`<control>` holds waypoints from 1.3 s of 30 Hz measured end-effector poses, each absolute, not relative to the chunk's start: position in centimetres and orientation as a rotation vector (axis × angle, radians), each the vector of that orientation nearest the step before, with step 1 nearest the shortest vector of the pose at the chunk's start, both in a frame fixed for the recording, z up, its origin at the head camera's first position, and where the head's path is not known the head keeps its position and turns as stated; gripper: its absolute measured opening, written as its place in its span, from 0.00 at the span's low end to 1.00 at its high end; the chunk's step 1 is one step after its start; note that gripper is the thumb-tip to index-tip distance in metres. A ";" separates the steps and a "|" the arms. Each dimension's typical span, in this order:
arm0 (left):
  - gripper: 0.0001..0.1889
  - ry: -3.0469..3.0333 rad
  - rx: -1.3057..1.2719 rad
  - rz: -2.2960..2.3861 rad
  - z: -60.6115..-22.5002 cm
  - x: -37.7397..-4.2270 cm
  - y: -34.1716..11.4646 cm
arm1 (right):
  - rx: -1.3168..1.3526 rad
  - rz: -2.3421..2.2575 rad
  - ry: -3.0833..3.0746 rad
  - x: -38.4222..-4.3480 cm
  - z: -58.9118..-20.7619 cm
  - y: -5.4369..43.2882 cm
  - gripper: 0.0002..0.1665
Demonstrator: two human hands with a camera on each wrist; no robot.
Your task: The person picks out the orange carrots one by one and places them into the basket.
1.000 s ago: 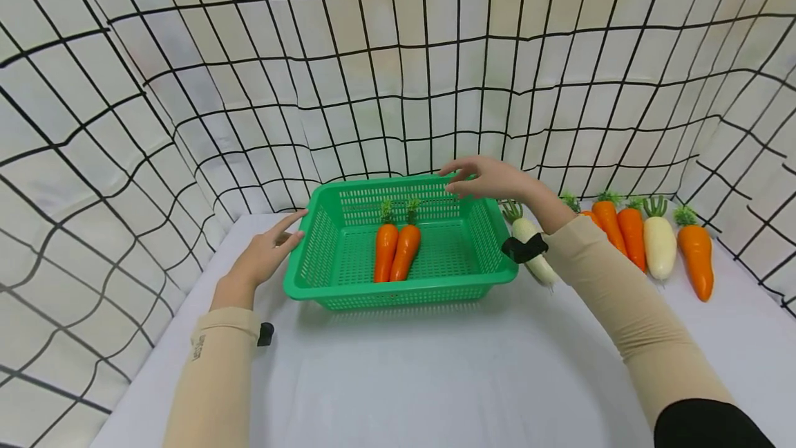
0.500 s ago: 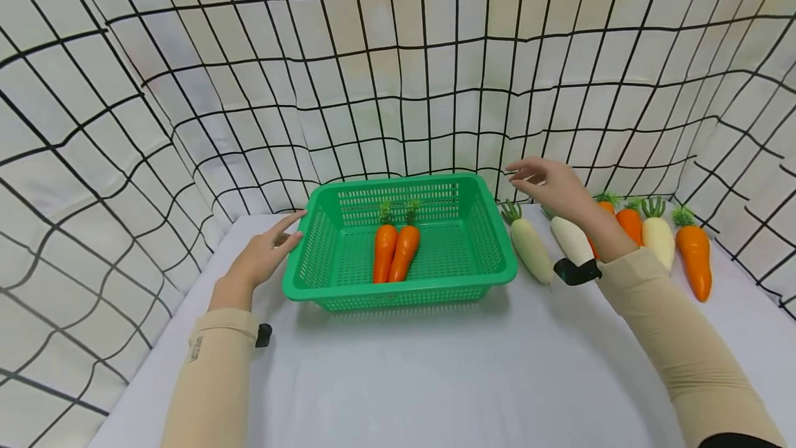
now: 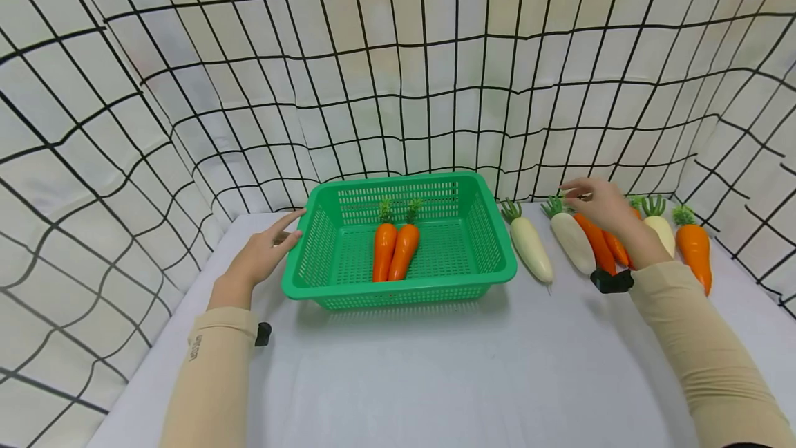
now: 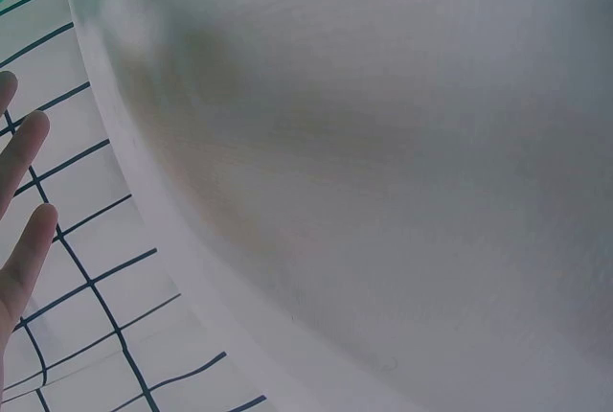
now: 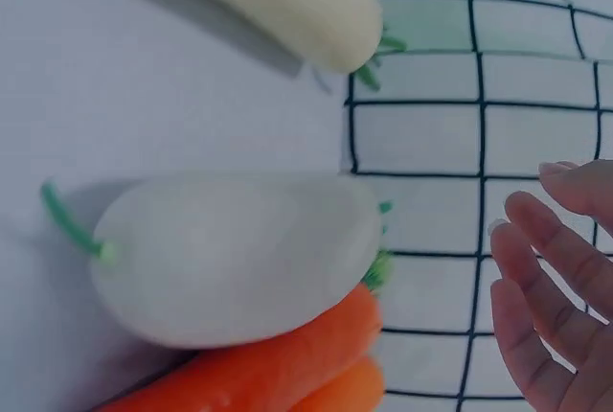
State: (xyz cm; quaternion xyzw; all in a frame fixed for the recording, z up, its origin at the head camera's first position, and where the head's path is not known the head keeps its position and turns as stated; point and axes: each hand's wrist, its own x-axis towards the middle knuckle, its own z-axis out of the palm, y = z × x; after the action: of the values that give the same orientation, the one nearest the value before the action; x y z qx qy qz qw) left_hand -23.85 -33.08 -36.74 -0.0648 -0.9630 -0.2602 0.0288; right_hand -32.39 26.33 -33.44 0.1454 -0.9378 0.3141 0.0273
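Observation:
A green plastic basket sits on the white cloth with two orange carrots side by side in it. My left hand rests at the basket's left rim, fingers extended; in the left wrist view only fingertips show. Over the vegetables on the right hovers my right hand, fingers loosely bent and holding nothing. Beneath and left of it lies a white radish with a green top, against orange carrots that the hand and forearm partly cover. In the right wrist view the right hand is apart from the radish.
Another white radish lies just right of the basket. Further right are a pale radish, half hidden by the arm, and a thick carrot. A black grid net over white cloth walls the back and sides.
My right hand has moved right, from above the basket's back right corner to over the row of vegetables, uncovering the white radish. The left hand and basket have stayed put.

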 end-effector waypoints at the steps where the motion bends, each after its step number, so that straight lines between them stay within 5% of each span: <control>1: 0.34 -2.972 -0.200 -0.805 -36.8 -23.9 -33.1 | 0.435 0.968 -2.912 -32.4 -33.6 26.7 0.23; 17: 0.34 -2.970 -0.201 -0.809 -36.7 -23.9 -33.1 | 0.252 0.844 -3.071 -33.2 -36.7 29.8 0.25; 39: 0.33 -2.961 -0.207 -0.823 -36.5 -23.7 -33.0 | 0.169 0.682 -3.242 -34.4 -37.4 28.4 0.35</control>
State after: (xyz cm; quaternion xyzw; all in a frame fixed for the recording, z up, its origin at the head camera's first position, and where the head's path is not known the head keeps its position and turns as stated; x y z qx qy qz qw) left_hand -23.67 -33.04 -36.54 -0.0671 -0.9608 -0.2672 0.0306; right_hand -34.43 28.37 -37.42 0.0507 -0.9735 0.2049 -0.0876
